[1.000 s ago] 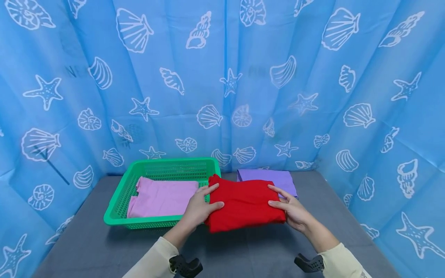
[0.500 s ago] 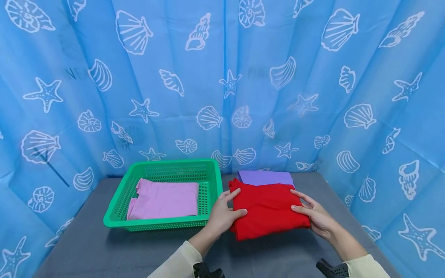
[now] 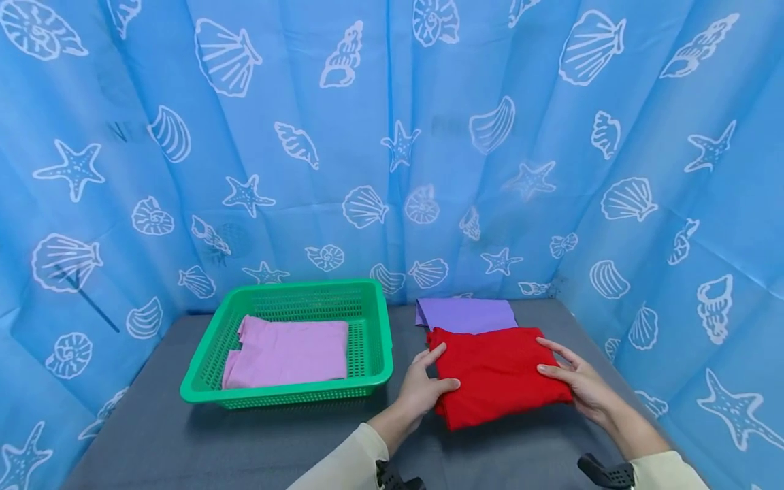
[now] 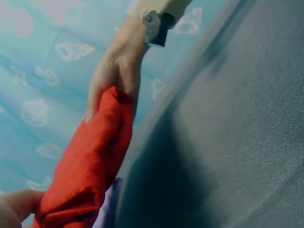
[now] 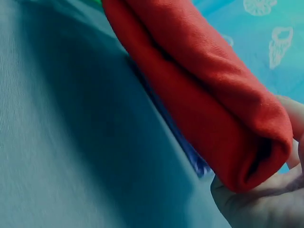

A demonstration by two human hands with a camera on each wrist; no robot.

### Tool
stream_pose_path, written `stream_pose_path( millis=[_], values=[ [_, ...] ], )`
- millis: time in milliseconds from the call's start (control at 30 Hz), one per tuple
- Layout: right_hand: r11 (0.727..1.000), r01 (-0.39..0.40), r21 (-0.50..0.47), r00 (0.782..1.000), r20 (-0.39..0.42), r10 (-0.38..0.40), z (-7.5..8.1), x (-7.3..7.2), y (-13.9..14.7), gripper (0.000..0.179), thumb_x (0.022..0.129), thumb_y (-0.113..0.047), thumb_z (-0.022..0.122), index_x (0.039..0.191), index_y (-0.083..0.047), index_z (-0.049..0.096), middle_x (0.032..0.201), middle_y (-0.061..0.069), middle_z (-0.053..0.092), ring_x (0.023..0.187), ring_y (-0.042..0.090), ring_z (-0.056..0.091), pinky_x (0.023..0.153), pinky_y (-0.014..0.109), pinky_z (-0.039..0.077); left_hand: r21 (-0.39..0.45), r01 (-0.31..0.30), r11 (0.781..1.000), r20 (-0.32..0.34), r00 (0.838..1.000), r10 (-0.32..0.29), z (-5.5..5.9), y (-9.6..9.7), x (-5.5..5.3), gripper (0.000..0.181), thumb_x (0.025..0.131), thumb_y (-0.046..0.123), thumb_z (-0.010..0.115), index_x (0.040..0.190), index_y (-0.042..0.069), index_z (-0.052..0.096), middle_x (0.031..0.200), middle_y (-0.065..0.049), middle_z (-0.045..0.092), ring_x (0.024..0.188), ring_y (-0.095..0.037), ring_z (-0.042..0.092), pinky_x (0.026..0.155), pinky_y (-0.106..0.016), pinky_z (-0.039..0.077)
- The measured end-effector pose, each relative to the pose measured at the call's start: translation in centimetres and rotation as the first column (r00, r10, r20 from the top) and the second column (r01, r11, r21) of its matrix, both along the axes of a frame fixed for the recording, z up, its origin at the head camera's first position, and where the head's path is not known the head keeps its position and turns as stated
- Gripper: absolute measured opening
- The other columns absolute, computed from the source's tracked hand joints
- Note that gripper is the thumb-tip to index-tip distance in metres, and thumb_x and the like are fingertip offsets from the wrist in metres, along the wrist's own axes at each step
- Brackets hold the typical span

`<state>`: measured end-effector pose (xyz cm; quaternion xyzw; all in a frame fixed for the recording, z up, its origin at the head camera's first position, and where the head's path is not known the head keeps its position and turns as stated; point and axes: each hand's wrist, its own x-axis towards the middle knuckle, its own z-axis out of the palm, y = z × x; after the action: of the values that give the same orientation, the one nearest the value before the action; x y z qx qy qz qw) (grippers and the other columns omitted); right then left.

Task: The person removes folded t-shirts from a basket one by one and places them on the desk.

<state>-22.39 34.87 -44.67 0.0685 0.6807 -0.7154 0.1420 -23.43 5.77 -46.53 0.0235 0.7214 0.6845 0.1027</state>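
Observation:
Between both hands hangs a folded red cloth point(image 3: 499, 378), lifted a little off the table; its shadow shows beneath it in both wrist views. The left hand point(image 3: 422, 388) grips its left edge, thumb on top. At the opposite edge, the right hand point(image 3: 578, 384) pinches the cloth with thumb and fingers above and below. In the right wrist view the red cloth point(image 5: 204, 90) shows thick rolled layers at its near edge. Just behind it lies a folded purple cloth point(image 3: 468, 314), partly covered from sight by the red one.
Left of the hands stands a green plastic basket point(image 3: 288, 395) with a folded pink cloth point(image 3: 294, 350) inside. All of this is on a grey table point(image 3: 147, 422). A blue curtain point(image 3: 367, 136) with white shell prints encloses the back and sides.
Both hands have carried the red cloth rightward and slightly nearer, away from the basket. More of the purple cloth's left part shows now. The basket and pink cloth stay put.

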Motion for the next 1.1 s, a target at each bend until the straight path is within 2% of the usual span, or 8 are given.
stream_pose_path(
  millis=[200, 333, 467, 600, 700, 833, 1100],
  values=[
    [0.999, 0.017, 0.052, 1.0, 0.012, -0.017, -0.9, -0.2, 2.2, 0.067, 0.089, -0.019, 0.056, 0.144, -0.022, 0.018, 0.142, 0.02, 0.016, 0.097, 0.021, 0.054, 0.081, 0.042, 0.046, 0.003, -0.001, 1.0, 0.0, 1.0, 0.001, -1.9, 2.7, -0.7, 0.071, 0.066, 0.007, 0.077, 0.13, 0.024, 0.05, 0.133, -0.008, 0.036, 0.114, -0.032, 0.037, 0.071, -0.039, 0.051],
    [0.995, 0.021, 0.093, 1.0, 0.009, -0.022, -1.5, -0.4, 4.0, 0.067, 0.089, -0.02, 0.056, 0.144, -0.022, 0.017, 0.142, 0.022, 0.014, 0.096, 0.019, 0.053, 0.081, 0.041, 0.047, 0.014, 0.018, 1.0, 0.004, 1.0, -0.018, -2.7, 4.7, -1.0, 0.072, 0.065, 0.004, 0.076, 0.129, 0.024, 0.051, 0.131, -0.004, 0.037, 0.112, -0.03, 0.039, 0.072, -0.039, 0.05],
    [0.99, 0.016, 0.139, 1.0, -0.004, -0.016, -2.0, -0.3, 5.8, 0.064, 0.089, -0.02, 0.056, 0.143, -0.026, 0.022, 0.141, 0.022, 0.016, 0.098, 0.019, 0.051, 0.081, 0.042, 0.047, -0.001, 0.039, 0.999, 0.002, 0.999, -0.039, -3.3, 6.6, -1.1, 0.072, 0.064, 0.002, 0.076, 0.129, 0.024, 0.052, 0.13, -0.002, 0.039, 0.114, -0.028, 0.04, 0.075, -0.037, 0.05],
    [0.969, 0.003, 0.249, 0.999, -0.046, 0.009, -2.3, -0.1, 7.5, 0.064, 0.088, -0.022, 0.057, 0.143, -0.025, 0.024, 0.141, 0.026, 0.012, 0.108, 0.029, 0.042, 0.079, 0.04, 0.048, -0.036, 0.056, 0.998, -0.024, 0.998, -0.057, -3.9, 8.3, -1.3, 0.072, 0.064, 0.002, 0.076, 0.128, 0.023, 0.052, 0.13, -0.001, 0.039, 0.119, -0.026, 0.035, 0.08, -0.033, 0.047],
    [0.949, 0.004, 0.314, 0.996, -0.083, 0.023, -2.7, -0.1, 8.5, 0.066, 0.088, -0.023, 0.058, 0.143, -0.018, 0.022, 0.142, 0.028, 0.009, 0.117, 0.037, 0.029, 0.078, 0.036, 0.049, -0.037, 0.07, 0.997, -0.019, 0.997, -0.071, -4.2, 9.2, -1.5, 0.072, 0.064, 0.002, 0.076, 0.128, 0.023, 0.052, 0.13, 0.002, 0.039, 0.12, -0.024, 0.034, 0.083, -0.033, 0.045],
    [0.935, 0.017, 0.355, 0.994, -0.105, 0.022, -3.0, 0.0, 9.4, 0.068, 0.088, -0.023, 0.058, 0.143, -0.01, 0.02, 0.141, 0.029, 0.01, 0.12, 0.042, 0.022, 0.077, 0.033, 0.049, -0.033, 0.074, 0.997, -0.022, 0.997, -0.075, -4.4, 10.1, -1.8, 0.072, 0.063, 0.0, 0.076, 0.128, 0.021, 0.052, 0.129, 0.003, 0.04, 0.119, -0.023, 0.035, 0.085, -0.031, 0.044],
    [0.925, 0.027, 0.379, 0.997, -0.078, 0.003, -2.7, 0.1, 10.6, 0.073, 0.087, -0.026, 0.058, 0.144, -0.011, 0.015, 0.141, 0.031, 0.002, 0.122, 0.048, 0.013, 0.078, 0.033, 0.048, -0.011, 0.085, 0.996, -0.011, 0.996, -0.085, -4.6, 12.0, -2.3, 0.072, 0.065, -0.003, 0.075, 0.129, 0.02, 0.051, 0.131, 0.002, 0.039, 0.113, -0.018, 0.042, 0.077, -0.027, 0.048]
  ],
)
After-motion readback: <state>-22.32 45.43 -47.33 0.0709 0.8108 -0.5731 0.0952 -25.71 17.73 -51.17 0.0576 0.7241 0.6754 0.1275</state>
